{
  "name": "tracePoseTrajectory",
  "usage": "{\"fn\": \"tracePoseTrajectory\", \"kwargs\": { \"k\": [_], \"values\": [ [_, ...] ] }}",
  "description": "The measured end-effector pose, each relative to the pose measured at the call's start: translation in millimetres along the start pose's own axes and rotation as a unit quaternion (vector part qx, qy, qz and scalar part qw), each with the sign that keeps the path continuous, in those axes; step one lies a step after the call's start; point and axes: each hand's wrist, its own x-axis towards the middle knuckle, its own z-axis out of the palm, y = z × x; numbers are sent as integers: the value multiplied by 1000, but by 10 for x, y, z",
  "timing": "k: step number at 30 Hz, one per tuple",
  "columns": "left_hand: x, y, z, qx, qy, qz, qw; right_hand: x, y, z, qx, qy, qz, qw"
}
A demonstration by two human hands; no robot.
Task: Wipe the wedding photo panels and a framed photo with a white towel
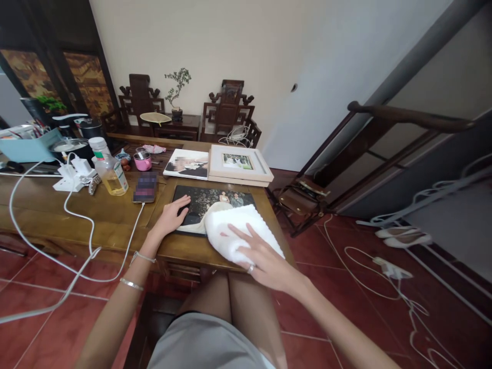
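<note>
A dark photo print (209, 201) lies flat on the wooden table (96, 215) in front of me. My left hand (171, 215) rests open on its left edge, fingers spread flat. My right hand (265, 259) lies open, fingers stretched, on a white folded towel (238, 230) that covers the print's lower right part. Behind the print sit a white framed photo (239, 164) and another photo print (187, 164).
On the table to the left are a phone (145, 187) on a white cable, a bottle of yellow liquid (109, 169), a pink cup (142, 160) and a white power strip (75, 174). Carved chairs stand at the back wall. Cables lie on the red tiled floor at right.
</note>
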Motion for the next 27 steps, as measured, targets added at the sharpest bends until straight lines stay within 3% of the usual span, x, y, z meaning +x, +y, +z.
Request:
{"fn": "tracePoseTrajectory", "kwargs": {
  "k": [3,10,14,18,24,27],
  "values": [
    [0,-3,-7,0,-3,1,1000,76,166,-21,8,10,33,999],
    [12,2,-49,-10,-15,23,1000,687,1061,-81,14,54,160,986],
    [9,0,-49,-17,-11,15,1000,865,1247,-79,4,67,161,985],
    [7,2,-30,-20,-6,11,1000,683,1045,11,-32,69,118,990],
    [2,21,-30,-15,-6,13,1000,69,323,37,-27,45,52,997],
    [0,30,-40,-6,-10,17,1000,-106,109,-11,3,20,35,999]
  ]
}}
